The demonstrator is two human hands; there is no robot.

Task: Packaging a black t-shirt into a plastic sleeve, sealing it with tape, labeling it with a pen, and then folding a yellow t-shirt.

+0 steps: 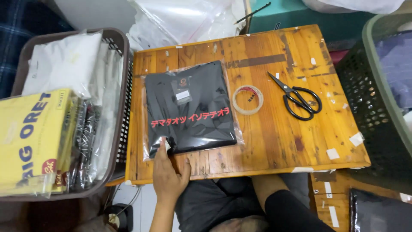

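Bagged black garment (191, 111): flat on wooden board (274, 141), near-left part. Left hand (168, 172) at bag's near-left corner, fingers open, pressing plastic flat, apparently steadying it. Tape roll (247, 99), scissors (298, 98) right of bag, within reach. Right hand out of view.

Scuffed wooden table (274, 141) between perforated baskets (122, 77), pale floor below.

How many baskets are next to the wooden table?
2. A brown basket stands left of the wooden table, stuffed with bagged items and a yellow box. A dark green basket stands on the right, partly cut off by the picture's edge. Others may lie out of view.
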